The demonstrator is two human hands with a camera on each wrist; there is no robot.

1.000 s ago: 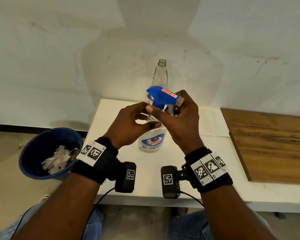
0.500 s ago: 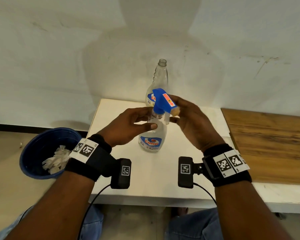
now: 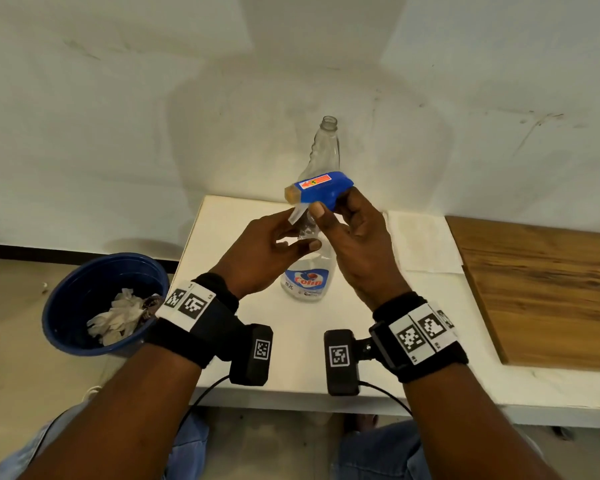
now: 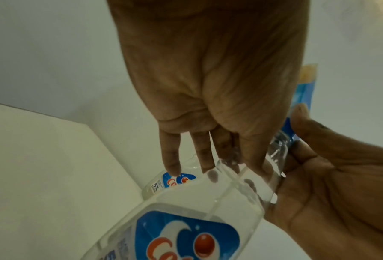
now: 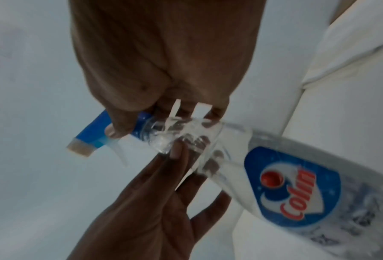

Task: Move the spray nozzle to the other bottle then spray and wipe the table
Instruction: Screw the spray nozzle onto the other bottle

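**Unscrewing the nozzle from the labelled bottle**

Twisting at the neck, the right hand (image 3: 355, 244) curls its thumb and fingers round the blue plastic spray nozzle (image 3: 321, 190), which sits on top of the clear plastic bottle with the blue and red label (image 3: 305, 278). Its long axis lies nearly level, the tan tip pointing toward the person's left. That bottle stands on the white table (image 3: 291, 341), tilted a little. The left hand (image 3: 260, 254) braces the neck just below the nozzle with nearly straight fingers (image 4: 206, 158) laid against it, not wrapped round. The empty clear plastic bottle with an open mouth (image 3: 326, 147) stands upright directly behind the labelled bottle, nearer the wall. I judge the nozzle must rise straight up until the dip tube clears, then travel back, and the right hand is already placed for that
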